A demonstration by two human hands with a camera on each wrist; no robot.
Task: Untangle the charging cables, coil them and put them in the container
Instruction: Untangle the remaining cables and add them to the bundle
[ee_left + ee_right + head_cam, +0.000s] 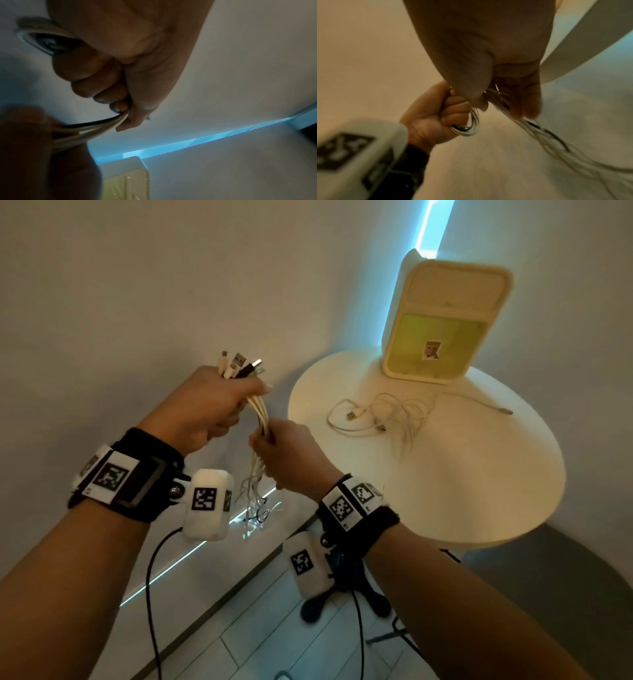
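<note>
My left hand [209, 405] is raised left of the table and grips a bundle of charging cables [259, 410] near their plugs [239, 364], which stick up out of the fist. My right hand [284, 453] pinches the same bundle just below, and the loose ends [255, 501] hang down toward the floor. In the left wrist view my left hand [111, 81] is curled round the cables [96, 129]. In the right wrist view my right hand [505, 100] closes on the strands [539, 135]. More tangled white cables [387, 414] lie on the round table. The cream container [442, 320] stands behind them.
The round white table [445, 491] stands against the wall at the right, its near edge close to my right wrist. A black stand foot [346, 597] sits on the tiled floor below. Black cords [152, 594] hang from both wrist cameras.
</note>
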